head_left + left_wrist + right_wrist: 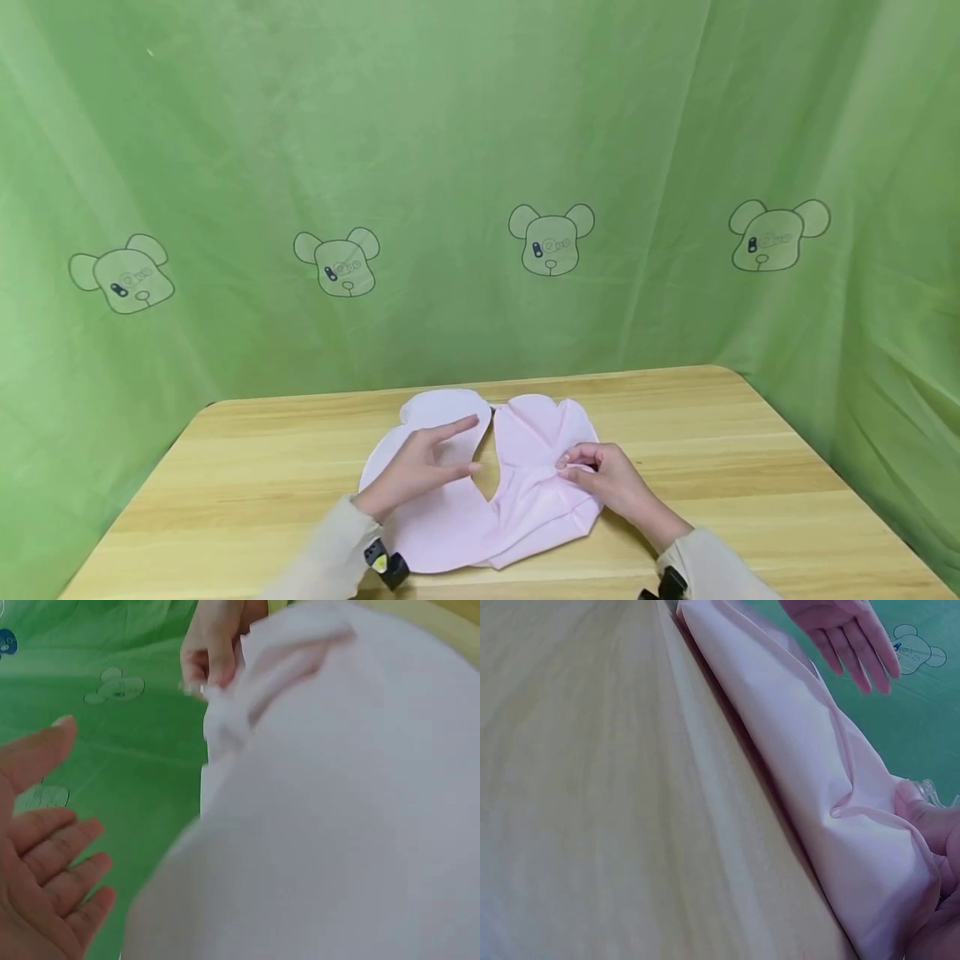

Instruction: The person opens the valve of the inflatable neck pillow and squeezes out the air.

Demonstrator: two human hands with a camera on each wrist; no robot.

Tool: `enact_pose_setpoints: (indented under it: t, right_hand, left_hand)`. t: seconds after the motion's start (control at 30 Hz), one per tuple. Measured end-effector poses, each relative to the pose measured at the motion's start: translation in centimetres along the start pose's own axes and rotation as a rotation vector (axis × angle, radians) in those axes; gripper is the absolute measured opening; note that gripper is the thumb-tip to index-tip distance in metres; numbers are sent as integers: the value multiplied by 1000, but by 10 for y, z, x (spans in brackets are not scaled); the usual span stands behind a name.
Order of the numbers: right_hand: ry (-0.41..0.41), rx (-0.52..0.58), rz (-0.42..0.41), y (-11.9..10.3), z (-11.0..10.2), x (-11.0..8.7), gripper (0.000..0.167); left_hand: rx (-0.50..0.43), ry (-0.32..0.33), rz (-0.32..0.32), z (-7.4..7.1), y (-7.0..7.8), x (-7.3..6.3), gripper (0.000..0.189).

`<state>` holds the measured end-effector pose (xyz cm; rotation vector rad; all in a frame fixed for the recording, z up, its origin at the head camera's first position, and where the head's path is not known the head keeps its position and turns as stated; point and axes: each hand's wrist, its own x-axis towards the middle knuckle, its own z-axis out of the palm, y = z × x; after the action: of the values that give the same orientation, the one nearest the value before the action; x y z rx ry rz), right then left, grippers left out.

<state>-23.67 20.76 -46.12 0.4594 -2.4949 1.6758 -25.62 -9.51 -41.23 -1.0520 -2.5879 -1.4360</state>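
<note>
My R hand [611,479] pinched pink fabric [442,533]; my L hand [414,471], spread, held nothing: prob. mid-adjustment, next move likely needed both.

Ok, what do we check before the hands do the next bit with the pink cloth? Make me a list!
1. Right hand has a grip on the pink scalloped cloth: ok, its thumb and fingers pinch it.
2. Left hand free: ok, it holds nothing.
3. Pink scalloped cloth flat: not ok, the side by the right hand is creased and bunched.
4. Wood-grain table underneath: ok.
5. Clear piece by the right thumb fastened to the cloth: cannot tell.
</note>
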Motion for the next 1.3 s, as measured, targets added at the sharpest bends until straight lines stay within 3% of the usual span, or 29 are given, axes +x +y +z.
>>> enact_pose_setpoints:
  t: [0.13, 0.3, 0.6, 0.97, 1.13, 1.3]
  right_hand:
    - [5, 0, -1, -3, 0, -1, 8]
    - [6, 7, 4, -4, 0, -2, 9]
    - [9, 14, 11, -4, 2, -2, 9]
    - [6, 14, 6, -5, 1, -3, 9]
    - [4, 13, 13, -4, 1, -2, 10]
    - [8, 3, 5, -5, 0, -2, 8]
  left_hand:
    - [3, 34, 5, -14, -9, -11, 67]
    - [-28, 102, -71, -21, -18, -21, 71]
    - [-78, 157, -219, -26, -24, -30, 78]
    - [-86, 191, -292, -28, -45, -30, 88]
    - [-107, 179, -268, -25, -45, -30, 88]
    - [-66, 155, -227, -23, -40, -30, 89]
